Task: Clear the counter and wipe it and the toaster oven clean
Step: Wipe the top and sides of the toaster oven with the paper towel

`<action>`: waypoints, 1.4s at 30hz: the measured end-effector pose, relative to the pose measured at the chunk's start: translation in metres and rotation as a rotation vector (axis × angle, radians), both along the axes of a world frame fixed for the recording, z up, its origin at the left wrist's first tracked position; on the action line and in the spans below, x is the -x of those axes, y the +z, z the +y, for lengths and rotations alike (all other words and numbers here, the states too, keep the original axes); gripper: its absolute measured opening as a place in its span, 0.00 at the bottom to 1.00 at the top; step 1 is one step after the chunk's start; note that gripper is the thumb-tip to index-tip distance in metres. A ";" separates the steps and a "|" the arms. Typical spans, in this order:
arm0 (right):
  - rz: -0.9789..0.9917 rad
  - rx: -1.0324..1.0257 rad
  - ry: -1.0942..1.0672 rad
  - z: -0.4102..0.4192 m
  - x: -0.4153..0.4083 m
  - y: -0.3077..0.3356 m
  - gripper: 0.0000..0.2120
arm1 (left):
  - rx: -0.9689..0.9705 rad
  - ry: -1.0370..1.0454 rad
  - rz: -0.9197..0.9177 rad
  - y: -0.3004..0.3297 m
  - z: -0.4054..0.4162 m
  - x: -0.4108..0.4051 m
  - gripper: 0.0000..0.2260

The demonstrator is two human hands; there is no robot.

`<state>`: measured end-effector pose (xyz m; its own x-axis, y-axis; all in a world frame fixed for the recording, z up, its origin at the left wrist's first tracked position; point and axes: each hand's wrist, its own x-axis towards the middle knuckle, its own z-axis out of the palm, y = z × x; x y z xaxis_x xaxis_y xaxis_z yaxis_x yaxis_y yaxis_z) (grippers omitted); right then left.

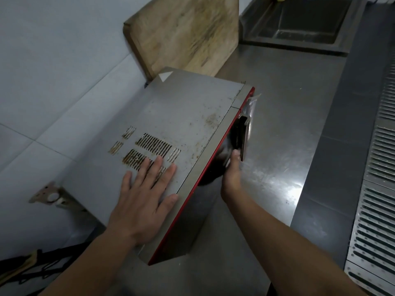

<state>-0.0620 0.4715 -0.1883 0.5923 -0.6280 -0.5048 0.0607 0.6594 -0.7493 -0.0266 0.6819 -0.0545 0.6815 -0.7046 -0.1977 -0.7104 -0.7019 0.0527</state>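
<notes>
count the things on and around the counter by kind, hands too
toaster oven: 1
cutting board: 1
sink: 1
wall bracket: 1
hands: 2, left hand and right hand
total: 6

White tiled wall (53,71) on the left, wooden cutting board (188,33) leaning against it, steel sink (299,22) far right, slotted metal grating (376,189) along the right.

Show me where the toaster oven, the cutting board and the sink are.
toaster oven (183,116): head view, bare grey top panel.
cutting board (188,35): head view, middle of its wooden face.
sink (299,22): head view, its dark inner wall.
</notes>
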 end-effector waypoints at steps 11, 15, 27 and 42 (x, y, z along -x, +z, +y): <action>-0.144 0.504 0.138 0.098 0.055 0.063 0.33 | 0.008 0.007 -0.002 0.001 0.000 0.000 0.31; -0.217 0.361 0.109 0.131 0.063 0.037 0.38 | 0.007 0.003 0.002 0.000 0.001 0.000 0.31; 0.034 -0.111 0.039 0.012 0.005 -0.040 0.49 | 0.007 -0.007 0.010 0.000 0.001 -0.002 0.31; -0.207 0.305 0.181 0.146 0.074 0.040 0.43 | 0.029 -0.003 -0.008 -0.002 0.001 -0.002 0.30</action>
<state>-0.1358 0.6178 -0.1481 0.7763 -0.6070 -0.1698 0.1343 0.4225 -0.8964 -0.0243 0.6829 -0.0568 0.6805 -0.7122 -0.1723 -0.7133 -0.6977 0.0672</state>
